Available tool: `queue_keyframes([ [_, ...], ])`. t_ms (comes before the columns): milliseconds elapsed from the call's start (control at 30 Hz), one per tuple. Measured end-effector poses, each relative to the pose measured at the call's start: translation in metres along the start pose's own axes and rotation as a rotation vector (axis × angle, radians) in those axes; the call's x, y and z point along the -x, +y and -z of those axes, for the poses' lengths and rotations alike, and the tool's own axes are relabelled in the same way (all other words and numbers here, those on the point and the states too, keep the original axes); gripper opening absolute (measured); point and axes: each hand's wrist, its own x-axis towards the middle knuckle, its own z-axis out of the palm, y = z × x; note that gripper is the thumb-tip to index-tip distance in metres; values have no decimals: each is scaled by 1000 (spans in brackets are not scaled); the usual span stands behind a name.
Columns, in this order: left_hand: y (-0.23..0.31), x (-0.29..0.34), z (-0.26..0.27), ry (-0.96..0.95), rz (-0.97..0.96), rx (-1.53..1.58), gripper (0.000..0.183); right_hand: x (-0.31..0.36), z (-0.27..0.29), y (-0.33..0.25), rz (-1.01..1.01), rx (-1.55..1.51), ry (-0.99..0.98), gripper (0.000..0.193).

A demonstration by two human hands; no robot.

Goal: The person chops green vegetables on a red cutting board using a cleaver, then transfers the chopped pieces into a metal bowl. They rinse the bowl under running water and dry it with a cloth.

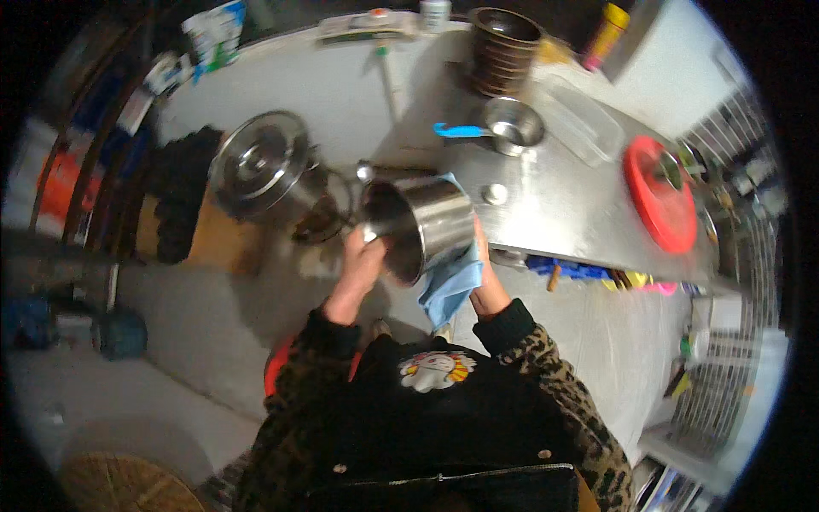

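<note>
A stainless steel pot (pixel 444 213) is held up in front of me, tilted on its side with its mouth to the left. My left hand (pixel 365 263) is closed on the pot's rim side, near what looks like its handle. On the other side, a light blue cloth (pixel 452 283) is pressed to the pot's outer wall and hangs below it. My right hand (pixel 486 271) grips that cloth against the pot; some of its fingers are hidden behind it.
At right stands a metal counter (pixel 546 213) with a blue-handled saucepan (pixel 514 128), a clear plastic container (pixel 580 119), a small white round thing (pixel 494 194) and a red basin (pixel 661 196). Behind is a brown ribbed crock (pixel 503 60). A lidded steel pot (pixel 263 166) stands left.
</note>
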Motion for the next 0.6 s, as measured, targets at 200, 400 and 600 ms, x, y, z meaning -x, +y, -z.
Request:
queue_keyframes([
  [200, 14, -10, -29, -39, -29, 169, 33, 28, -21, -44, 32, -309, -167, 62],
  [400, 14, -38, -67, 85, -405, -285, 27, 29, -9, -2, 88, -379, 71, 49],
  [600, 32, -66, -66, 124, -620, -564, 38, 49, 19, -13, 152, -177, 168, 43],
])
